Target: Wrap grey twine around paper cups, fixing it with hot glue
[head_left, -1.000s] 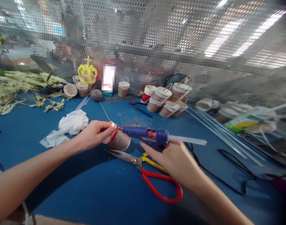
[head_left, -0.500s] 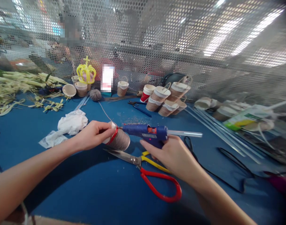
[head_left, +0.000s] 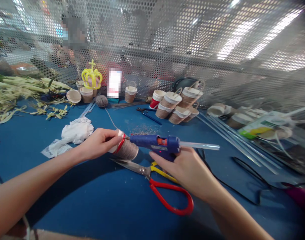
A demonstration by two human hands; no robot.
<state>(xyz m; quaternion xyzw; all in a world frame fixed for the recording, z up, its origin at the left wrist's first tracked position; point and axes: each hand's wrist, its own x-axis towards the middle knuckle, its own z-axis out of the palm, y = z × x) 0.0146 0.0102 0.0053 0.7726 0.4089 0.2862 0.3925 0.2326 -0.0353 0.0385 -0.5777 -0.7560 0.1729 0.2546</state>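
A paper cup (head_left: 129,149) lies tilted on its side, most of it wrapped in grey-brown yarn, with a red band showing near its white rim. My left hand (head_left: 102,143) grips it at the rim end, fingers partly inside. My right hand (head_left: 183,163) is closed round the handle of a blue hot glue gun (head_left: 145,141), a clear glue stick (head_left: 199,145) poking out of its back. The gun's nozzle is at the red band, beside the yarn edge. Yarn (head_left: 111,117) runs from the cup back to a grey ball (head_left: 102,101). Below lie scissors (head_left: 172,196) with red and yellow handles.
Crumpled white tissue (head_left: 77,131) lies left of the cup. Wrapped little baskets (head_left: 169,101) stack at the back, near pliers (head_left: 151,116). Clear glue sticks (head_left: 237,143) and a black cord (head_left: 232,186) lie right. Dried husks (head_left: 22,88) cover the far left. A perforated metal screen (head_left: 152,40) stands behind.
The glue gun has tilted slightly, its back end and glue stick a little lower and further right. The nozzle stays by the red band, and my left hand has barely moved.
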